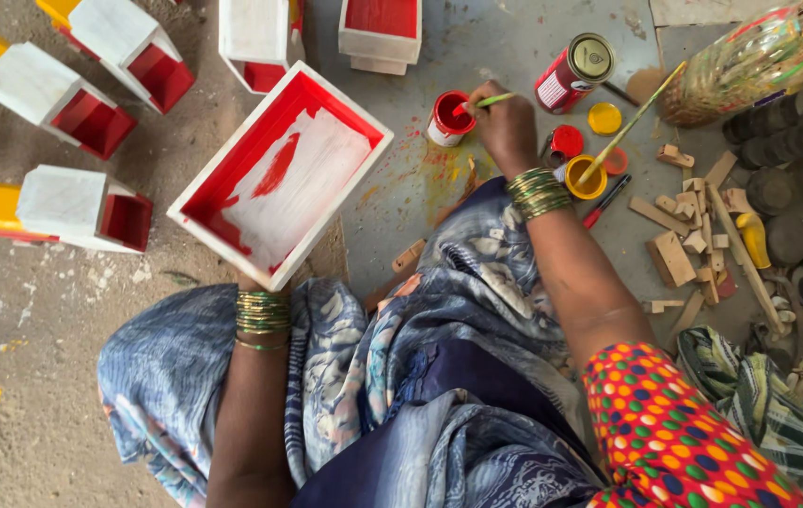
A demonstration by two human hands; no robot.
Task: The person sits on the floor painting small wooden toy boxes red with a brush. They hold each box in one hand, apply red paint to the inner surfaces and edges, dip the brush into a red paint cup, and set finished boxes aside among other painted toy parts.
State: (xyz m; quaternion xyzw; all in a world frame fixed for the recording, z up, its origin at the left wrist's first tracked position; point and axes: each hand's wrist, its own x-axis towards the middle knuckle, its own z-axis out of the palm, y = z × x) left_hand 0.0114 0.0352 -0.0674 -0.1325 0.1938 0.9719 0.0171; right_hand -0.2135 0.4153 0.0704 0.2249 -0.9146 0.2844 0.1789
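Observation:
My left hand [249,281] grips the near edge of a white wooden tray-box [281,173] and is mostly hidden behind it. The box's inner walls are red, and its white floor carries a red smear. My right hand [505,122] holds a thin green-handled brush [486,102] whose tip dips into a small white cup of red paint [448,118] on the grey floor. Green and gold bangles circle both wrists.
Several painted white, red and yellow boxes [72,103] stand at the left and top. A red tin can [571,71], red and yellow paint lids [586,177] with a second brush, wood scraps [693,235], dark round discs [782,141] and a plastic bottle [749,61] lie at right.

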